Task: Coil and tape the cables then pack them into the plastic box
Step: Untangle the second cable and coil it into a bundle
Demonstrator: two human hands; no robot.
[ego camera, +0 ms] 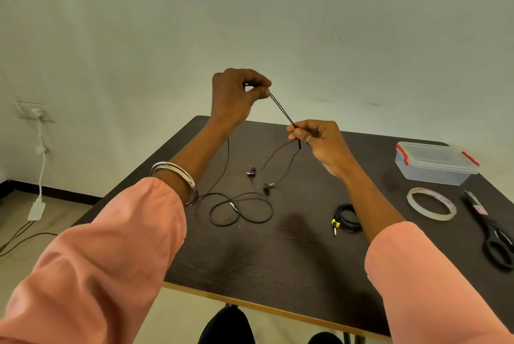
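Left hand [236, 96]: raised above far edge of dark wooden table [278, 254]; thumb + forefinger pinched tight on thin black earphone cable [281, 110].
Right hand [317, 139]: lower, to the right; fingers curled, pinching same cable at its splitter.
Cable run: doubled strand taut betw. both hands; rest hangs to table, loose loops + jack near centre, two earbuds just beyond.
Coiled black cable w/ yellow plug [345, 217]: on table, right of centre, partly behind right forearm.
Clear plastic box w/ red clips [434, 163]: far right, lid on.
Clear tape roll [431, 204]: near side of box.
Black scissors [492, 232]: right edge, beside tape.
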